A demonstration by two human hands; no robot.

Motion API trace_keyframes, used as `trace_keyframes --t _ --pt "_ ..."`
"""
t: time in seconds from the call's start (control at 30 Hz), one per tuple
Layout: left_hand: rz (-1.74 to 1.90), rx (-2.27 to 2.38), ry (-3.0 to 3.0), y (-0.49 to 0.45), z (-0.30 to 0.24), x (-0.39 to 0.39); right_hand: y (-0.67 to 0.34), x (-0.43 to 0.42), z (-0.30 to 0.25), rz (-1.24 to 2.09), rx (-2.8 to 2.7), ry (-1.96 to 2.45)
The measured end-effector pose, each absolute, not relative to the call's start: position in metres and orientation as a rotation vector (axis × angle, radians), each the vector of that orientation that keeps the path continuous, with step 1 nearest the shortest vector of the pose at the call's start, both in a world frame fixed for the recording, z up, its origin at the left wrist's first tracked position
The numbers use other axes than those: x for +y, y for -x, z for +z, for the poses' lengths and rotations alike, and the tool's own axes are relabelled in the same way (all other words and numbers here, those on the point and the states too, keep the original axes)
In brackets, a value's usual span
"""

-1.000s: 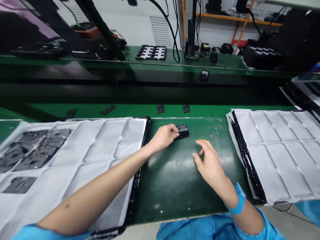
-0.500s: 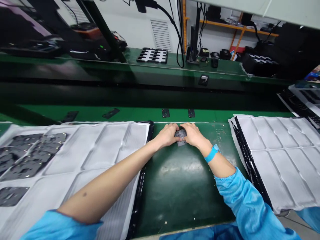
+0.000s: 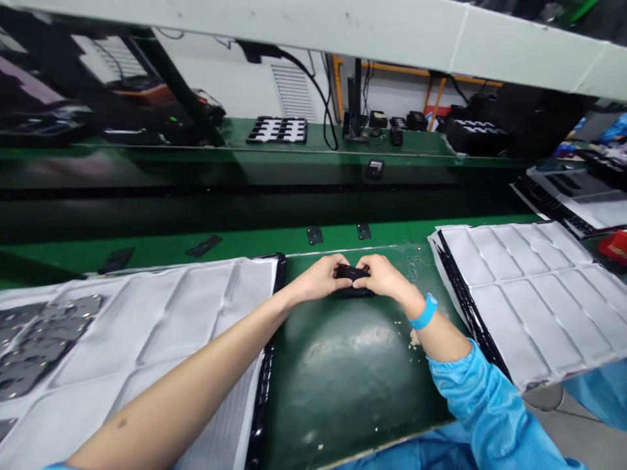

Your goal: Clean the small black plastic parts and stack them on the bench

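Between both hands, just above the green bench (image 3: 362,365), is a small dark flat part (image 3: 353,272); its exact kind does not show. My left hand (image 3: 321,279) grips its left end, thumb in front and fingers behind. On the right end, my right hand (image 3: 386,277) pinches it the same way, a blue wristband (image 3: 425,312) on that wrist. Under the part a dark edge shows along the bench; whether it is a shadow or a second piece I cannot make out. Two small black plates (image 3: 314,235) (image 3: 364,232) lie just beyond the hands.
To the left, a white compartment tray (image 3: 196,313) holds several dark plates (image 3: 44,339). A stack of white trays (image 3: 529,287) stands at the right. More dark pieces (image 3: 204,246) lie on the green strip behind. A small black device (image 3: 375,169) sits farther back, below a shelf beam (image 3: 294,26).
The view has tilted and shifted. The part between my hands looked grey and angled before; now it appears darker and lies level, gripped at both ends.
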State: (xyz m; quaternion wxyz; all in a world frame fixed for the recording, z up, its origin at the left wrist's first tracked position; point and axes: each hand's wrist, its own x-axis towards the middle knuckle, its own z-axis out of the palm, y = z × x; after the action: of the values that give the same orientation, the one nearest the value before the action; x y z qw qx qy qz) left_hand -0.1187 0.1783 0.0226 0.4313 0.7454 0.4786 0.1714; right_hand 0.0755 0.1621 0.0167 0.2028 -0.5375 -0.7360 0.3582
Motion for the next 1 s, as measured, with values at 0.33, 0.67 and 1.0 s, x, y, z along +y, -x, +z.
trace_keyframes --t 0.33,0.67,1.0 --pt "0.206 0.519 -1.895 -0.017 0.103 0.146 -0.199 0.029 0.056 1.002 -1.291 1.421" --pt "-0.186 -0.131 -2.238 -0.324 0.128 0.148 -0.398 -0.053 0.059 0.513 -0.748 1.519" --pt "-0.44 -0.484 -2.552 -0.563 0.09 0.132 -0.54 -0.057 0.019 0.202 -0.439 1.869"
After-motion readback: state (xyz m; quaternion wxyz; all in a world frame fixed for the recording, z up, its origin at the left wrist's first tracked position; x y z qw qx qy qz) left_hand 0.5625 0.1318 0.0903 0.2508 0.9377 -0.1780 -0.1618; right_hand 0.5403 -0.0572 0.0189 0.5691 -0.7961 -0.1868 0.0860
